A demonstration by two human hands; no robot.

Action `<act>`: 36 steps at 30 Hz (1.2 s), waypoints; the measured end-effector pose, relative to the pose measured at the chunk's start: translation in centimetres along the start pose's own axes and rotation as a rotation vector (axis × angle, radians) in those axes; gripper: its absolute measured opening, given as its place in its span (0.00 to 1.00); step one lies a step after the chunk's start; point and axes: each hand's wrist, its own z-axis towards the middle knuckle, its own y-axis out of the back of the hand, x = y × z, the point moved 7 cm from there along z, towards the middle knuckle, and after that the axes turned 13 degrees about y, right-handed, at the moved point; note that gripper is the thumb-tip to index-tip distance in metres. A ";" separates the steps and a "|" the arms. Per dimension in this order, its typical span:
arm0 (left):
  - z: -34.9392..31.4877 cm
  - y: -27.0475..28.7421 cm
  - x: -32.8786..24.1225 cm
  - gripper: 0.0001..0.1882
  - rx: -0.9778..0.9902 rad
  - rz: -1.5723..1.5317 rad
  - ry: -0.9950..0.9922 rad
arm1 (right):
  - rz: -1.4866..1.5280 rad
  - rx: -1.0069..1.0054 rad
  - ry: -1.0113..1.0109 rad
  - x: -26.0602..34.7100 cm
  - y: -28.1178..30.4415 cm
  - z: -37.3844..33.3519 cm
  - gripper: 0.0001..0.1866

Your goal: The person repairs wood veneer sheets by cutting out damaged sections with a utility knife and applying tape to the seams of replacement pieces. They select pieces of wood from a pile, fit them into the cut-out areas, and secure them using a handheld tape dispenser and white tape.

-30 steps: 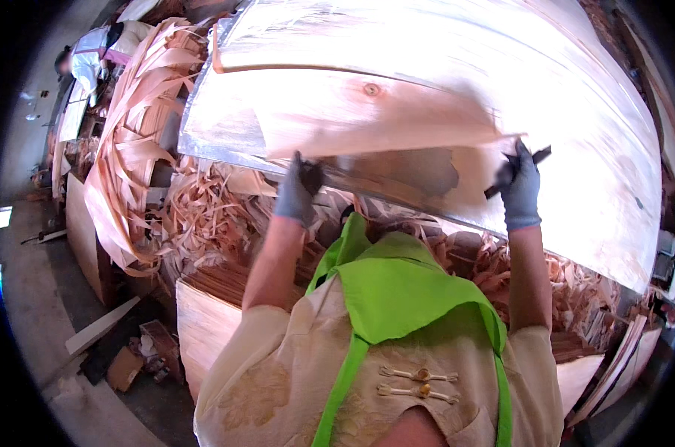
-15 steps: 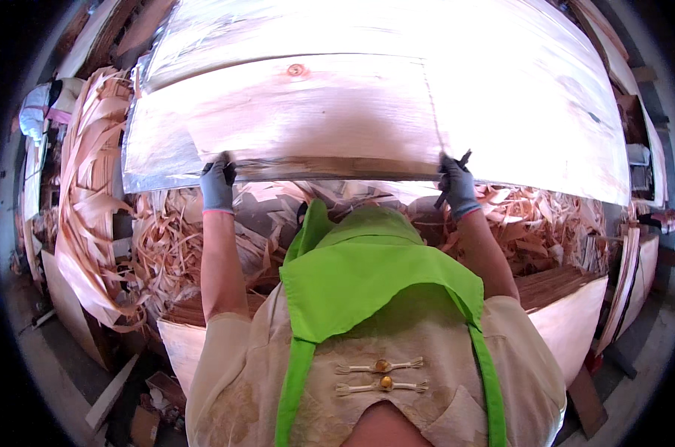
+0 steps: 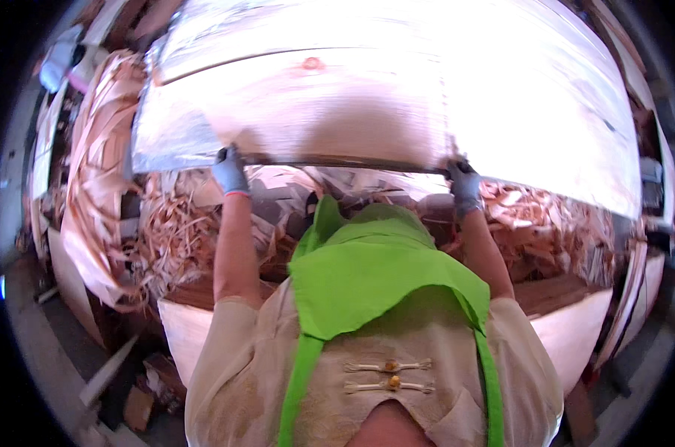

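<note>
A pale sheet of wood veneer (image 3: pixel 278 97) with one round knot lies on a wide, brightly lit work surface (image 3: pixel 546 127) covered in pale sheets. My left hand (image 3: pixel 231 171), in a grey glove with dark fingertips, is closed on the sheet's near edge toward its left part. At the right end of that edge my right hand (image 3: pixel 465 183), gloved alike, pinches the corner; blur hides its exact finger positions. Both thumbs are hard to make out. My shadow falls across the sheet between the hands.
Curled veneer scraps (image 3: pixel 175 238) heap up below the surface on the left, and more shavings (image 3: pixel 546 223) lie on the right. A tall bundle of veneer strips (image 3: pixel 99 179) stands at the left. Stacked boards (image 3: pixel 576 328) flank me. Another person (image 3: pixel 60 63) bends at the far left.
The veneer's near edge now lies along the surface's front edge, covering the brown strip that showed there. Both hands stay on the sheet; the whole view has shifted slightly.
</note>
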 end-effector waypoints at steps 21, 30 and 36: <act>0.3 1.1 7.1 0.14 -0.302 -0.010 0.140 | -0.210 0.126 -0.128 -0.6 1.1 1.2 0.12; -1.9 2.2 4.7 0.16 -0.336 0.084 0.056 | -0.311 0.205 0.011 0.5 0.1 1.2 0.12; -4.2 3.1 2.5 0.31 -0.595 0.259 -0.042 | -0.638 0.291 0.098 1.2 0.3 1.4 0.28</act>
